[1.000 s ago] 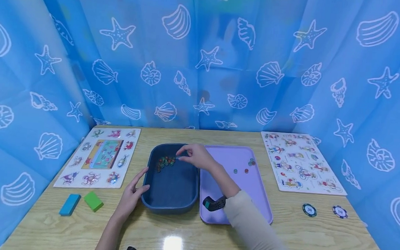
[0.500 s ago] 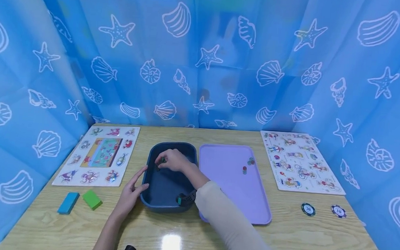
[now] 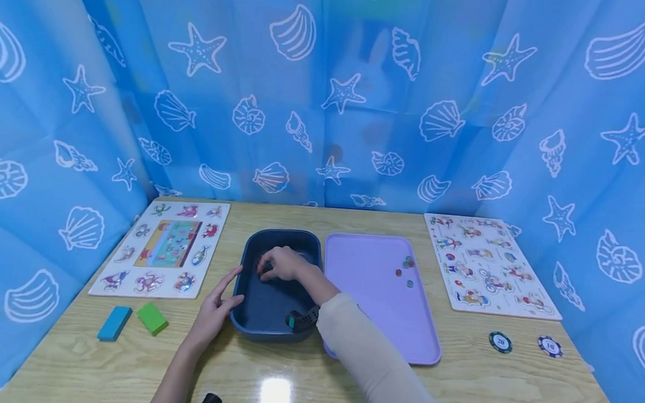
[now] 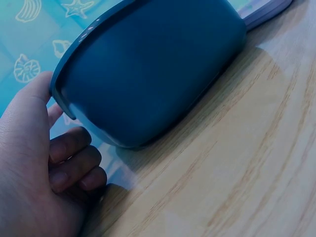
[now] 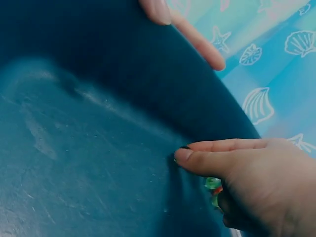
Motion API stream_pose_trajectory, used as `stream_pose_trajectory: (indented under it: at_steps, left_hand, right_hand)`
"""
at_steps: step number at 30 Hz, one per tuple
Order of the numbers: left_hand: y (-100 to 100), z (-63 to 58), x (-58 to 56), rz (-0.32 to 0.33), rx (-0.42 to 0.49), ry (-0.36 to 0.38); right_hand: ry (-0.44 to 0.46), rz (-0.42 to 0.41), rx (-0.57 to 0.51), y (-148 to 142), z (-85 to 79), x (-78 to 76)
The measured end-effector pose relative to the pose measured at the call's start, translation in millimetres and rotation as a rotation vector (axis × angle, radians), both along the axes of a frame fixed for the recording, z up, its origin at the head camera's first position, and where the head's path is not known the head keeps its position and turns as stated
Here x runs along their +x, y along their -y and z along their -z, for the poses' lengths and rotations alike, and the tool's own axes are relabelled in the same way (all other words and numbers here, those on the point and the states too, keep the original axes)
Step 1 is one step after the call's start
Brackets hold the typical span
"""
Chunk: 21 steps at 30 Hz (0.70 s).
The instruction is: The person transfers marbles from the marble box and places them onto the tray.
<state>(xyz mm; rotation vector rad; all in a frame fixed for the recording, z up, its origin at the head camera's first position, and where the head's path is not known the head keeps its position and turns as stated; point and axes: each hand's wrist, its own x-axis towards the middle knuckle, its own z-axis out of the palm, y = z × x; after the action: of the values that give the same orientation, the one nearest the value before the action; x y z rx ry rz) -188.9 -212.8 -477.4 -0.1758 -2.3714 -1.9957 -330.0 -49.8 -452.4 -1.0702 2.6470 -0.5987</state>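
My left hand (image 3: 216, 311) grips the left rim of a dark blue basin (image 3: 274, 335), thumb inside and index finger outside. Its other fingers curl below the rim in the left wrist view. My right hand (image 3: 284, 265) reaches into the basin, where its thumb and index finger pinch a small dark marble (image 5: 178, 152); much of it is covered. Green and red marbles (image 5: 213, 183) show partly behind the right hand in the right wrist view. On the purple tray (image 3: 361, 291), to the basin's right, several small marbles (image 3: 410, 284) lie near its right side.
Picture puzzle boards stand at the left (image 3: 127, 269) and right (image 3: 489, 300). A blue block (image 3: 115, 323) and a green block (image 3: 152, 319) lie front left. Two poker chips, one green-edged (image 3: 500, 342) and one blue-edged (image 3: 550, 346), lie at the right. A patterned curtain (image 3: 323, 189) hangs behind.
My right hand has moved from the basin's far right side to the left over the marbles and lowered there. A green marble has rolled rightward across the tray. My left hand stays put.
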Motion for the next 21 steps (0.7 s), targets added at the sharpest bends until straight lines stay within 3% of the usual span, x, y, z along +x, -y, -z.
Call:
stream_pose_trajectory:
  at_steps: [8,14,17,21]
  left_hand:
    - [-5,-11.0,6.2,-0.007,-0.025,-0.002]
    - [-7,-10.9,5.4,-0.017,-0.014,0.03]
    - [-8,-10.9,5.0,-0.027,-0.017,0.034]
    - [-8,-10.8,5.4,-0.041,-0.038,0.031]
  right_hand:
    - [-0.001,-0.018,-0.16,-25,-26.6,4.5]
    - [0.011,0.033,-0.344,-82,-48.6,2.7]
    - [-0.019,0.084,-0.392,-119,-48.6,-1.6]
    - [-0.054,0.175,-0.373,-165,-32.4,-6.0]
